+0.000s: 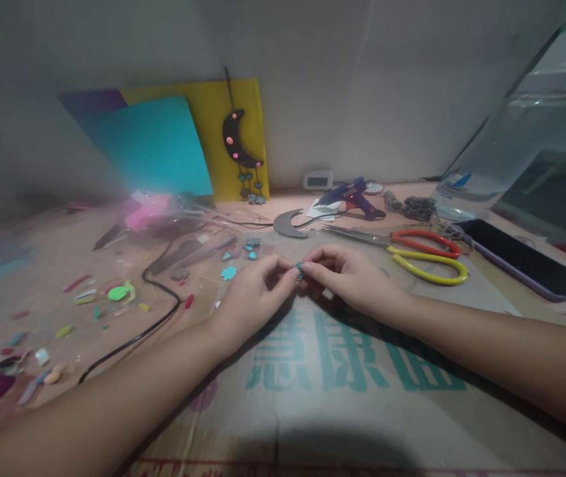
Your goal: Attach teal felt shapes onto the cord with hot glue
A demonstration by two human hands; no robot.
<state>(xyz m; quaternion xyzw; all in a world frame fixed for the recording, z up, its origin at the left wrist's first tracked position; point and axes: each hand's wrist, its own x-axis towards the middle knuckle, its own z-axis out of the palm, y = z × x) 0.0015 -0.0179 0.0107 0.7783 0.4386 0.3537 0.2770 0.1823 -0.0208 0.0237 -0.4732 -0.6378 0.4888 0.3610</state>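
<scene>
Over the cardboard sheet (283, 417), my left hand (263, 288) and my right hand (345, 275) meet fingertip to fingertip. Between them they pinch a small teal piece (299, 267), mostly covered by the fingers, so its exact shape is unclear. A turquoise flower-shaped cutout (228, 273) lies just left of my left hand. Small teal hearts (252, 253) with grey bits sit a little behind it. Beyond my fingers lies a grey crescent moon shape (289, 224). Scissors (402, 248) with one red and one yellow handle rest behind my right hand.
A purple glue gun (350, 197) with a lit red light stands at the back, its black cord (158, 324) running left. A decorated dark moon (237, 142) hangs before yellow card (196, 132). Grey yarn (412, 207) and a phone (526, 258) lie right; scraps (118, 293) litter the left.
</scene>
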